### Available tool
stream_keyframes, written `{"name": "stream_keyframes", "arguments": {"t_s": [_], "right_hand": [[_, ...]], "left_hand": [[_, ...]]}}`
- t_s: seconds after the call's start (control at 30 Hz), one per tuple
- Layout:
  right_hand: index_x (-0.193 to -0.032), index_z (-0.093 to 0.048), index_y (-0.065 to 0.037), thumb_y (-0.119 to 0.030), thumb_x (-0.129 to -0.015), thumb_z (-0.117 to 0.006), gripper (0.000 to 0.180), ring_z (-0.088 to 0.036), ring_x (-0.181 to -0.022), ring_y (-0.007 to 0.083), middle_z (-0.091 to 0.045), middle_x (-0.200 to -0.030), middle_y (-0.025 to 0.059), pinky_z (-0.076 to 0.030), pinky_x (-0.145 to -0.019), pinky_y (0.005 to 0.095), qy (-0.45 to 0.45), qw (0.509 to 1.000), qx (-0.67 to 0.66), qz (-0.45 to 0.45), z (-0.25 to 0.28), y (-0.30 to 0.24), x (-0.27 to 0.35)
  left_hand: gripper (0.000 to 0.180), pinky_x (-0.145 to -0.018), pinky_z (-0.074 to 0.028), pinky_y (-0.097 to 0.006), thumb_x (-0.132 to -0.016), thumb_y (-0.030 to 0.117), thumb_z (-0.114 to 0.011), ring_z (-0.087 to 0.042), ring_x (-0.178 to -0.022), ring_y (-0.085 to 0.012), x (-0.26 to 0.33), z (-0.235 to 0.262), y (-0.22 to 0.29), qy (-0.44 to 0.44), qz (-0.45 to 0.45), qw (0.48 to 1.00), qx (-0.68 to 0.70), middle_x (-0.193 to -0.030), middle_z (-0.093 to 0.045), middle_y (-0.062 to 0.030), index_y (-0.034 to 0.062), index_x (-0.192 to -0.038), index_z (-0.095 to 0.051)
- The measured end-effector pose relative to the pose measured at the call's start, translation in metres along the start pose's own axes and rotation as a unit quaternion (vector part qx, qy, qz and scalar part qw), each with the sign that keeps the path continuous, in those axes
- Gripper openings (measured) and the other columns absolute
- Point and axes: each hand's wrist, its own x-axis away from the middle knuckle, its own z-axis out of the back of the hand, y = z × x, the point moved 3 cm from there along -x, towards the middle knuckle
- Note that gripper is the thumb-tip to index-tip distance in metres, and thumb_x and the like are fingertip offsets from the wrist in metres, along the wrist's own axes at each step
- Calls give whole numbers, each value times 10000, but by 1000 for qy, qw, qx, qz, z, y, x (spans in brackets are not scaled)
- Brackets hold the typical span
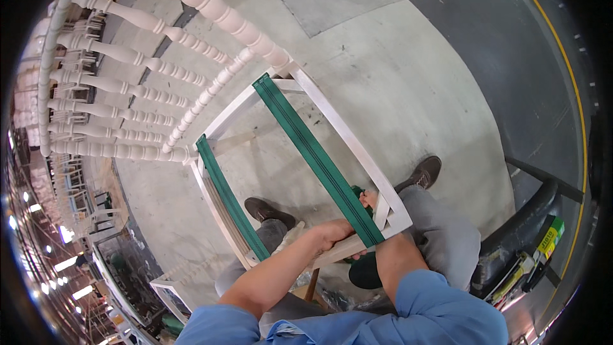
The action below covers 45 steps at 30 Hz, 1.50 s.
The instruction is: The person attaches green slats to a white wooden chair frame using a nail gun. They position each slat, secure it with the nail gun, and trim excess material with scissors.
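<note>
straps [313,156] span frame [345,134]

two green straps are across, the stretch between them looks unfilled; the frame sits above the floor [377,76]. left hand [333,232] meets the near rail [338,253], right hand [368,199] is half hidden; what either pinches, cannot tell.

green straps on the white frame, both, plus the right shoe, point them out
Right green strap [317,158], head view: middle of its length.
Left green strap [227,195], head view: middle of its length.
Right shoe [427,170], head view: its upper.
</note>
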Motion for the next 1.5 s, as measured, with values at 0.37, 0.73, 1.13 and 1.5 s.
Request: {"name": "stream_keyframes", "arguments": {"t_s": [0.37, 0.73, 1.13, 1.5], "right_hand": [[-978, -678, -64, -412, -1135, -468, 436, -581, -552, 204, -676, -749, 91, -493, -538, 373, -25, 1000, -12, 0, -31, 6, -26], [-1013, -654, -28, -410, -1102, -531, 411, -568, -539, 212, -681, -787, 115, -473, -507, 393, 15, 999, -22, -46, -27, -5, 96], [-1123, -715, -27, -163, -1081, -625, 168, -702, -826, 136, -739, -946, 49, -588, -761, 305, 177, 921, 153, 312, 88, -123, 466], [-1109, -764, 20, -191, -837, -859, 357, -702, -840, 191, -753, -954, 68, -542, -750, 374, 580, 779, 225, 77, 294, -95, 544]], "left_hand": [[120, -468, -534, -236, -1054, 257, -667, -683, -632, -74, -48, 3, 26, 148, -139, 960, 192, -811, -722, 25, 177, -977, -713], [200, -744, -621, -327, -1057, 278, -643, -736, -829, -179, -60, 17, 31, 145, -256, 951, 99, -948, -776, -39, 120, -1030, -761], [272, -767, -632, -438, -996, 229, -695, -749, -887, -273, -51, -8, 112, 142, -357, 918, 98, -1071, -791, -116, 49, -1191, -755], [370, -946, -648, -413, -1030, 142, -690, -746, -1089, -241, -25, -27, 105, 22, -409, 908, 93, -1268, -748, -112, 16, -1376, -673]]}}
